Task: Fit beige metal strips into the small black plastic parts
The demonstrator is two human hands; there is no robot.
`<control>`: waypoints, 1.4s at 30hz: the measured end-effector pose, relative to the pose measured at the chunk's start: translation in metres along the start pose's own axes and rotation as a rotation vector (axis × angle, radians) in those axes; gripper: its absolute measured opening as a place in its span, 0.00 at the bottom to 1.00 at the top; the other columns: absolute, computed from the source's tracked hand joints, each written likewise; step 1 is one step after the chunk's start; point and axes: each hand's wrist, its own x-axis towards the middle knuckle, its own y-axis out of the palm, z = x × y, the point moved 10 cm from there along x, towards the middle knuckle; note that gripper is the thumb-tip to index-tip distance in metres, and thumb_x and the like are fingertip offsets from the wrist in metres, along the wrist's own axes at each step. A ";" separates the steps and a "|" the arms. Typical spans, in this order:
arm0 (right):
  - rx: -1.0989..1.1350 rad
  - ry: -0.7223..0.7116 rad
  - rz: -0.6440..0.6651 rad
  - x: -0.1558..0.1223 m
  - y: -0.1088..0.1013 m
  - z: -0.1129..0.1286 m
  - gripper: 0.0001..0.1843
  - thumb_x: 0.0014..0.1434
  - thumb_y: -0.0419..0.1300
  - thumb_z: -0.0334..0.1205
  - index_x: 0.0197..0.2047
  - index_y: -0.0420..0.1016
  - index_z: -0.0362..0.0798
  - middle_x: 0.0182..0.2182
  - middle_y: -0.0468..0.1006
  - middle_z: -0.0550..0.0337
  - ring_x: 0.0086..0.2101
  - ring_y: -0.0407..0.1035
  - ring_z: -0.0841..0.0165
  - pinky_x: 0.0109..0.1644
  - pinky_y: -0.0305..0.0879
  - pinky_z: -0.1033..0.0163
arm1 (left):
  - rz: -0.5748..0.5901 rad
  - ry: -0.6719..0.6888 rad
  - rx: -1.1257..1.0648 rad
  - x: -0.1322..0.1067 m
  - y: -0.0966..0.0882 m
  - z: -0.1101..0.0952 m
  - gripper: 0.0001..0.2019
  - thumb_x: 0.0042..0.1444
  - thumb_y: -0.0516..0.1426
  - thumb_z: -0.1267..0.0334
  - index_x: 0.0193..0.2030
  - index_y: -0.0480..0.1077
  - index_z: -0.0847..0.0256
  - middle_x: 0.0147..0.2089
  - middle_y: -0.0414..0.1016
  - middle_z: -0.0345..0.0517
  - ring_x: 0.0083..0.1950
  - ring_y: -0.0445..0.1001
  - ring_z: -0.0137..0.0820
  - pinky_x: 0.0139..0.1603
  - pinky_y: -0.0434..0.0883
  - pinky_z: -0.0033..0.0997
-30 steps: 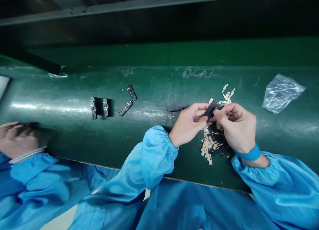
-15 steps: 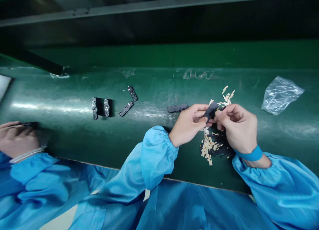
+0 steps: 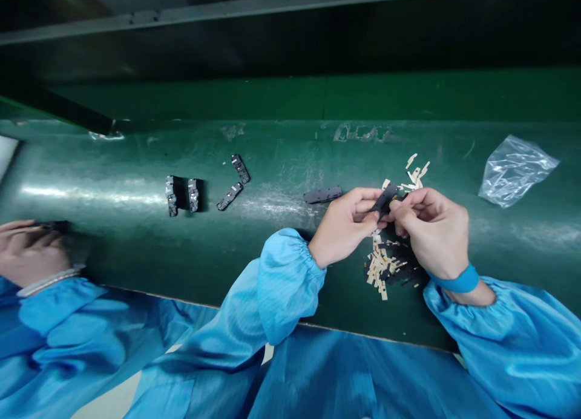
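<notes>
ok so barely anything's changed vs half a sec ago: the black strip (image 3: 385, 201) has maybe turned a hair in the L hand (image 3: 341, 226), hands otherwise in the same spot. Prob means the fiddly close-up work on it is still mid-step, nothing put down afaict.

Strip looks slim, matte n dark, held at a slant over the table (image 3: 281, 158); fine detail's too small to make out. L fingers are closed on it, thumb on the near side. R hand (image 3: 433, 234) has thumb + fingertips pinched together right beside the strip, looks like on a small dark bit (image 3: 399, 196) w/ a yellowish fleck. Can't tell if that bit's separate or part of the strip.

Going outward from the strip: messy pile (image 3: 380, 267) of pale n black slips on its near side, a few loose pale slips (image 3: 415, 177) just past it, and a dark grey bar (image 3: 323, 195) lying left of it, near the L hand. Clear plastic bag (image 3: 515, 172) is well off to the strip's right, crumpled.

Way left of the strip: 2 black parts lying at angles (image 3: 230, 197), then 2 more side by side (image 3: 193, 196). Farthest left, a co-worker's hand (image 3: 34, 252) is over some dark thing (image 3: 54, 226), idk what.
</notes>
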 end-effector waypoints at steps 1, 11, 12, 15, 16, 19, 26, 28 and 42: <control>0.000 -0.003 0.000 0.000 0.000 0.000 0.11 0.55 0.71 0.39 0.29 0.73 0.47 0.18 0.74 0.65 0.18 0.66 0.75 0.21 0.63 0.70 | -0.003 0.000 0.005 0.000 0.000 0.000 0.16 0.61 0.56 0.77 0.55 0.70 0.66 0.50 0.83 0.52 0.52 0.83 0.36 0.56 0.80 0.38; -0.001 -0.023 -0.001 -0.001 0.002 0.002 0.11 0.56 0.71 0.39 0.29 0.73 0.48 0.19 0.74 0.65 0.18 0.66 0.74 0.20 0.64 0.69 | -0.004 0.005 0.007 -0.001 0.000 0.000 0.16 0.61 0.56 0.77 0.55 0.71 0.65 0.50 0.83 0.51 0.52 0.83 0.36 0.57 0.80 0.38; 0.001 -0.023 0.000 -0.001 0.002 0.002 0.11 0.56 0.71 0.39 0.29 0.73 0.48 0.19 0.74 0.64 0.18 0.66 0.75 0.20 0.63 0.69 | -0.004 0.006 0.004 -0.001 0.000 0.000 0.16 0.61 0.57 0.76 0.55 0.71 0.65 0.51 0.83 0.51 0.52 0.83 0.37 0.57 0.80 0.39; 0.011 -0.027 -0.002 -0.001 0.001 0.001 0.10 0.57 0.70 0.38 0.29 0.73 0.48 0.20 0.75 0.64 0.18 0.66 0.75 0.20 0.63 0.70 | -0.003 0.004 -0.005 0.000 0.000 0.000 0.16 0.61 0.57 0.76 0.56 0.71 0.65 0.51 0.83 0.52 0.52 0.83 0.37 0.57 0.80 0.39; 0.014 -0.031 -0.003 -0.001 0.000 0.001 0.10 0.57 0.70 0.38 0.29 0.73 0.48 0.20 0.75 0.64 0.18 0.66 0.75 0.20 0.63 0.70 | -0.003 0.000 -0.007 0.000 0.001 0.000 0.16 0.61 0.57 0.76 0.56 0.71 0.65 0.51 0.83 0.52 0.52 0.83 0.37 0.57 0.80 0.39; 0.013 -0.038 -0.002 -0.001 0.000 0.001 0.10 0.58 0.69 0.37 0.29 0.73 0.48 0.20 0.75 0.64 0.18 0.67 0.75 0.20 0.63 0.70 | -0.003 -0.007 -0.008 -0.001 0.001 0.000 0.16 0.62 0.56 0.76 0.56 0.70 0.65 0.50 0.83 0.52 0.51 0.83 0.36 0.57 0.80 0.38; 0.012 -0.027 0.001 -0.001 0.000 0.000 0.09 0.57 0.69 0.36 0.29 0.73 0.48 0.20 0.75 0.64 0.18 0.67 0.75 0.21 0.64 0.71 | -0.009 -0.003 -0.011 -0.001 0.000 0.000 0.16 0.61 0.58 0.75 0.55 0.71 0.65 0.50 0.83 0.51 0.51 0.83 0.36 0.57 0.80 0.40; 0.002 -0.024 -0.004 -0.001 0.000 0.000 0.09 0.56 0.70 0.36 0.29 0.73 0.48 0.19 0.75 0.65 0.18 0.67 0.75 0.20 0.64 0.71 | -0.010 -0.003 -0.008 -0.001 0.000 0.000 0.16 0.61 0.58 0.76 0.55 0.71 0.65 0.50 0.83 0.51 0.51 0.83 0.36 0.57 0.80 0.40; -0.005 -0.013 -0.018 -0.002 0.002 0.003 0.11 0.55 0.71 0.39 0.29 0.73 0.48 0.20 0.74 0.65 0.18 0.65 0.75 0.21 0.64 0.69 | -0.011 -0.003 0.012 -0.002 0.000 0.000 0.16 0.61 0.58 0.75 0.56 0.70 0.65 0.52 0.83 0.53 0.52 0.83 0.38 0.57 0.80 0.40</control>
